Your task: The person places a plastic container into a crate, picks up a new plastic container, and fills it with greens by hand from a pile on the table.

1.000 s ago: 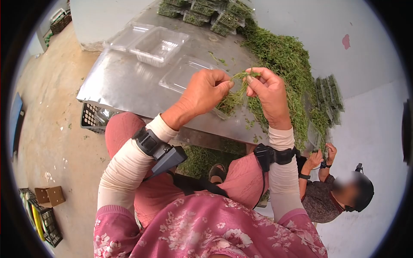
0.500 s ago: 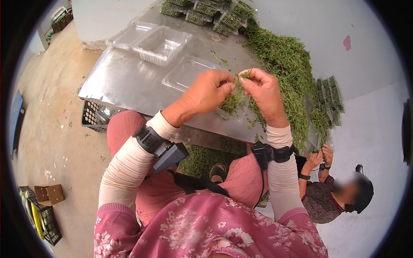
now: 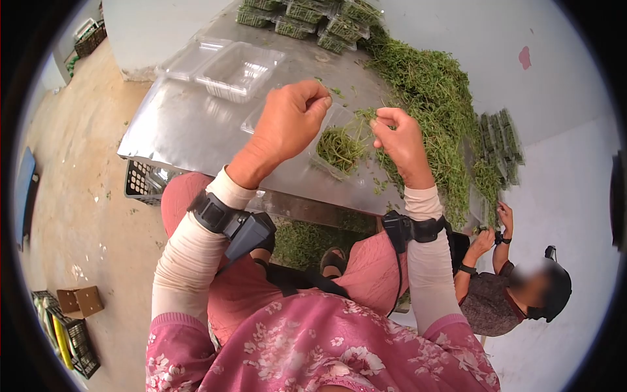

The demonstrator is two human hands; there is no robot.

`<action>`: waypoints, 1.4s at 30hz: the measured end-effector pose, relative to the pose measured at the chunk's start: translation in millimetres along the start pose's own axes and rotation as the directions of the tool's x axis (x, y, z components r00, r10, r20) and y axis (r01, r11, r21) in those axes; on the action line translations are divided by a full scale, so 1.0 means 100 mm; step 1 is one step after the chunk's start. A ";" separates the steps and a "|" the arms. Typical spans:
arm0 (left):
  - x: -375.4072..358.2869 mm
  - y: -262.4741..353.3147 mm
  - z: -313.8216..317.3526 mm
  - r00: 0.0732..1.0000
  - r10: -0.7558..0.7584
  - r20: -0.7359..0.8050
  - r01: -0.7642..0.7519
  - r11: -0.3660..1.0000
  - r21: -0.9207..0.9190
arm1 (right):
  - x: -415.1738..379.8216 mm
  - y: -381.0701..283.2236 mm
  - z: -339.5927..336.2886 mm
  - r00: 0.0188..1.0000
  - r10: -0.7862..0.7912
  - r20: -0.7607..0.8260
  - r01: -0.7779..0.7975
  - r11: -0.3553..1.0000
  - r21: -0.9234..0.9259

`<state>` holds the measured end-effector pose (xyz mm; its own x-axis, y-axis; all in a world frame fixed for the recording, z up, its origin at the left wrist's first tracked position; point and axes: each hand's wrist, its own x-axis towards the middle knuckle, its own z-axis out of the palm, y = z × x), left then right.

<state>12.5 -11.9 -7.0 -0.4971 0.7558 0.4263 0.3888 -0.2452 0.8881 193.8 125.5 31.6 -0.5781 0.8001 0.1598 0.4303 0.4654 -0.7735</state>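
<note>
My left hand (image 3: 287, 124) is raised above the metal table, thumb and fingers pinched together; what it holds, if anything, cannot be made out. My right hand (image 3: 403, 145) pinches thin green stems (image 3: 367, 116) between thumb and fingertips. Below and between both hands sits an open clear plastic box (image 3: 332, 171) with a tangle of green sprigs (image 3: 339, 149) inside. Its clear lid (image 3: 251, 121) is partly hidden behind my left hand. To the right of my right hand spreads a big heap of leafy greens (image 3: 434, 91).
Two open clear containers (image 3: 238, 72) stand on the metal table (image 3: 166, 121). Filled boxes (image 3: 300, 26) are stacked at the far end, with more packs (image 3: 499, 147) at the right. A co-worker (image 3: 499, 294) handles greens there. A black crate (image 3: 140, 179) sits under the table edge.
My hands have moved apart: the left went up and leftward, the right stayed nearly in place. The greens in the box between them now show clearly.
</note>
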 end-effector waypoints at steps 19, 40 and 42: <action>-0.51 0.17 0.40 0.760 0.127 0.638 -0.566 0.611 0.553 | 0.11 0.27 0.27 0.745 -0.450 0.492 0.653 0.642 -0.402; -0.55 0.05 0.46 0.752 0.191 0.630 -0.627 0.501 0.596 | 0.08 0.21 0.28 0.754 -0.524 0.396 0.655 0.641 -0.399; -0.55 0.05 0.46 0.758 0.205 0.619 -0.622 0.513 0.592 | 0.07 0.31 0.33 0.761 -0.443 0.474 0.639 0.636 -0.432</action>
<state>77.8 -26.7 -33.9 0.1830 0.8986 0.3988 0.9676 -0.2365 0.0889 179.9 133.3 -11.6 -0.9592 0.2237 0.1731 0.2039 0.9710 -0.1249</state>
